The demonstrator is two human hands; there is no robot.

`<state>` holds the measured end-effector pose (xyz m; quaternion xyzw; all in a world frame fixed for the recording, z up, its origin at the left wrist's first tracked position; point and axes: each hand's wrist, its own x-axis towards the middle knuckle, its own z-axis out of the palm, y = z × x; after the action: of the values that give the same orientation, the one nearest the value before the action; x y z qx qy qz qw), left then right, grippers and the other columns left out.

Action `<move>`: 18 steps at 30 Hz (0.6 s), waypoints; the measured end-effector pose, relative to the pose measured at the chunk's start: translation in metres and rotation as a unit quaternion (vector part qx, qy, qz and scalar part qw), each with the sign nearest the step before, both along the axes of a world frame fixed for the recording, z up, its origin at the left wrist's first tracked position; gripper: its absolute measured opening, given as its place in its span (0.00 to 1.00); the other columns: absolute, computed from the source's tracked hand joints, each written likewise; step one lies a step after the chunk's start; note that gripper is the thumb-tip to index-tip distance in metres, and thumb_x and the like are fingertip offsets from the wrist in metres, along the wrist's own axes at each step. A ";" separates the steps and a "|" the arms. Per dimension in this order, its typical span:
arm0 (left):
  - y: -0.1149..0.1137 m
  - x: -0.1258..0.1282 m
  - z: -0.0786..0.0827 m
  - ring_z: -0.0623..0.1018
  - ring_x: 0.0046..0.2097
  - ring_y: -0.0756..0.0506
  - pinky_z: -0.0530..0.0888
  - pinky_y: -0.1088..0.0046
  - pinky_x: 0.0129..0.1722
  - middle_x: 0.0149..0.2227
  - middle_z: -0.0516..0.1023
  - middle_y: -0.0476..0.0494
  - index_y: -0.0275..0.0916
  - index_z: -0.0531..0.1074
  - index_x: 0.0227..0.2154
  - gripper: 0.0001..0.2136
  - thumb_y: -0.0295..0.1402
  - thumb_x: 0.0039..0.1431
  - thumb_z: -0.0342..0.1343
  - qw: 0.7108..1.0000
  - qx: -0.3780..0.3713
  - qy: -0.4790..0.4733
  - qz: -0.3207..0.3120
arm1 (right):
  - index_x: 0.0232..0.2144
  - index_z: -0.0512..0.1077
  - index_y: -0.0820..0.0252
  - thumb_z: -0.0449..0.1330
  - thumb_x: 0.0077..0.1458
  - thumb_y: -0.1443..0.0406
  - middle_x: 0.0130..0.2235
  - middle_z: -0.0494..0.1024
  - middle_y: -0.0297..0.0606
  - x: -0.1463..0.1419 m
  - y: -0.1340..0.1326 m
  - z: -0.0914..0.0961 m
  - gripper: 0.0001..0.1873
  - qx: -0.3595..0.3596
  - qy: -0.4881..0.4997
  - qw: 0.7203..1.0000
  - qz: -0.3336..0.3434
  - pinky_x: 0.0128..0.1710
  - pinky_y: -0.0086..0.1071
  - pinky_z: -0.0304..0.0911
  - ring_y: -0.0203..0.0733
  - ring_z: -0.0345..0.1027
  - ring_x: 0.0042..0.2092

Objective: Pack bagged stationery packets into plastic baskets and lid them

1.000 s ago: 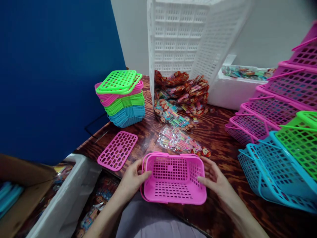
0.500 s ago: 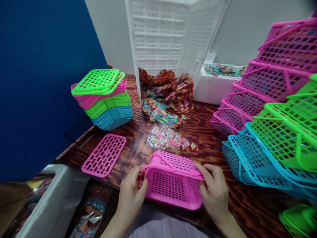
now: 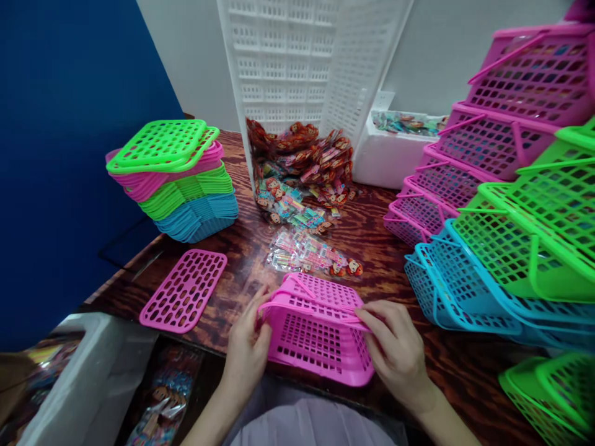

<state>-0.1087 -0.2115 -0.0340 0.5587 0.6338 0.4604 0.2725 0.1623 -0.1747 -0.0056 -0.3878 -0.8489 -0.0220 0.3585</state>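
Note:
A pink plastic basket (image 3: pixel 320 347) lies tipped at the table's front edge, its open side facing me and its handle along the rim. My left hand (image 3: pixel 248 341) is closed around the basket's left end, thumb on the near side. At the right end, my right hand (image 3: pixel 395 347) pinches the rim and handle with thumb and fingers. Flat on the table to the left lies a pink perforated lid (image 3: pixel 185 291). Just beyond the basket are several small clear packets (image 3: pixel 304 251) with colourful contents.
A white crate (image 3: pixel 283 74) on its side spills packets (image 3: pixel 302 161) onto the table. Nested baskets topped by green lids (image 3: pixel 160 145) stand left. Stacked pink (image 3: pixel 497 139), green (image 3: pixel 525 241) and blue baskets (image 3: pixel 465 285) fill the right. White foam boxes stand behind (image 3: pixel 390 155) and lower left (image 3: pixel 100 365).
The view has shifted slightly, so most things sit further left. The right hand's fingers have moved along the rim at the basket's right end; both hands stay on the basket.

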 end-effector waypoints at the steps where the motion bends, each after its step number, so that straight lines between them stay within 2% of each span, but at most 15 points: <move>1: 0.003 -0.001 0.003 0.65 0.65 0.40 0.61 0.58 0.65 0.62 0.67 0.39 0.39 0.68 0.58 0.24 0.28 0.58 0.47 1.000 0.016 0.027 -0.001 | 0.49 0.71 0.58 0.55 0.58 0.76 0.42 0.73 0.44 0.001 0.001 0.002 0.18 0.003 -0.007 1.000 -0.002 0.42 0.43 0.65 0.48 0.66 0.44; 4: 0.008 -0.001 0.019 0.64 0.64 0.39 0.61 0.55 0.64 0.62 0.63 0.38 0.42 0.64 0.61 0.27 0.25 0.58 0.48 0.992 0.056 0.114 0.014 | 0.43 0.72 0.60 0.56 0.59 0.75 0.38 0.73 0.42 0.005 0.003 0.007 0.12 0.011 -0.020 0.999 -0.025 0.38 0.39 0.64 0.45 0.67 0.39; 7: 0.010 0.003 0.037 0.72 0.54 0.42 0.71 0.61 0.54 0.53 0.70 0.39 0.43 0.66 0.59 0.23 0.25 0.62 0.47 0.988 0.071 0.136 0.008 | 0.44 0.72 0.60 0.55 0.61 0.71 0.39 0.74 0.42 0.013 0.005 0.011 0.10 0.006 -0.034 0.998 -0.042 0.37 0.34 0.64 0.42 0.70 0.38; 12: 0.020 0.007 0.051 0.76 0.46 0.44 0.72 0.66 0.48 0.44 0.77 0.40 0.41 0.70 0.54 0.16 0.28 0.67 0.44 0.992 0.060 0.084 -0.068 | 0.45 0.72 0.55 0.54 0.65 0.63 0.40 0.77 0.36 0.024 0.014 0.016 0.10 -0.024 -0.039 0.998 -0.049 0.36 0.32 0.64 0.39 0.74 0.38; 16: 0.029 -0.018 0.069 0.77 0.48 0.42 0.74 0.66 0.48 0.47 0.79 0.42 0.42 0.72 0.53 0.15 0.35 0.65 0.53 0.991 0.003 0.017 -0.136 | 0.41 0.74 0.55 0.52 0.66 0.59 0.41 0.77 0.38 0.027 0.025 0.023 0.12 -0.061 -0.003 0.995 -0.074 0.43 0.37 0.63 0.45 0.72 0.42; 18: 0.032 -0.039 0.083 0.78 0.49 0.42 0.75 0.66 0.48 0.47 0.79 0.45 0.43 0.74 0.52 0.15 0.39 0.63 0.55 0.996 -0.004 -0.017 -0.088 | 0.37 0.75 0.55 0.52 0.65 0.56 0.40 0.75 0.39 0.028 0.029 0.027 0.15 -0.073 0.009 0.992 -0.099 0.44 0.39 0.62 0.46 0.71 0.42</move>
<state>-0.1474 -0.1797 0.0488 0.6031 0.5794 0.4415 0.3250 0.1908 -0.1455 0.0210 -0.4952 -0.8025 0.0085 0.3326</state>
